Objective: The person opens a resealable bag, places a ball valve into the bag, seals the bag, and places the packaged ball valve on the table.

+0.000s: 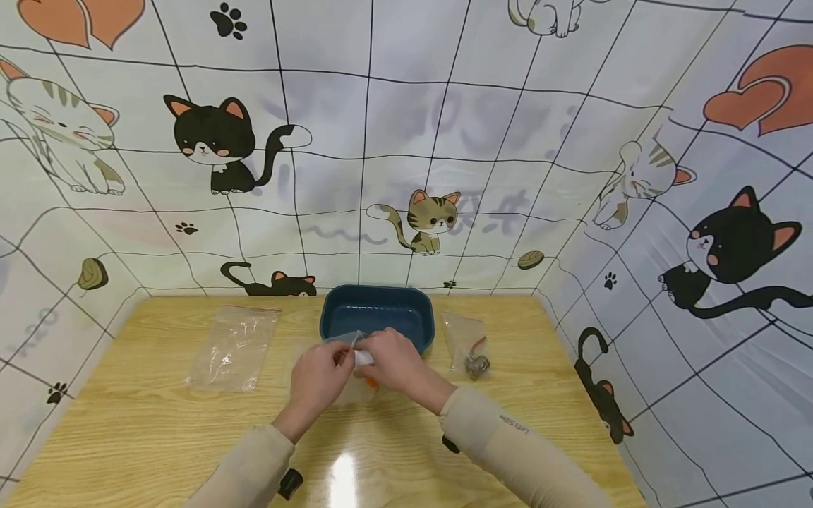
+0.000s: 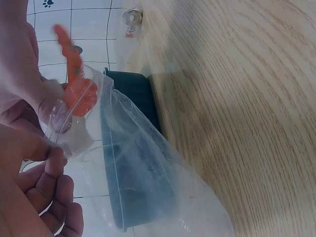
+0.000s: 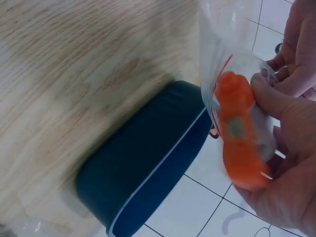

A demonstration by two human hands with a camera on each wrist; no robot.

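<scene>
In the head view both hands meet just in front of the dark blue box [image 1: 381, 316]. My left hand [image 1: 320, 377] pinches the edge of a clear zip bag [image 2: 200, 205] between thumb and forefinger. My right hand [image 1: 395, 361] grips an orange and white item [image 3: 236, 111] at the bag's mouth, beside its red zip line. The item has a wavy orange strip and a white rounded part; its exact kind is unclear. Part of it lies behind the clear plastic, and the right fingers hide some of the white part. The bag hangs down below the left hand.
A flat clear bag [image 1: 235, 349] lies on the left of the wooden table [image 1: 159, 437]. To the right of the box lies another clear bag [image 1: 464, 330] with a grey lump [image 1: 476, 365]. Two small black objects, one black piece [image 1: 290, 484] by the left sleeve, sit near the forearms.
</scene>
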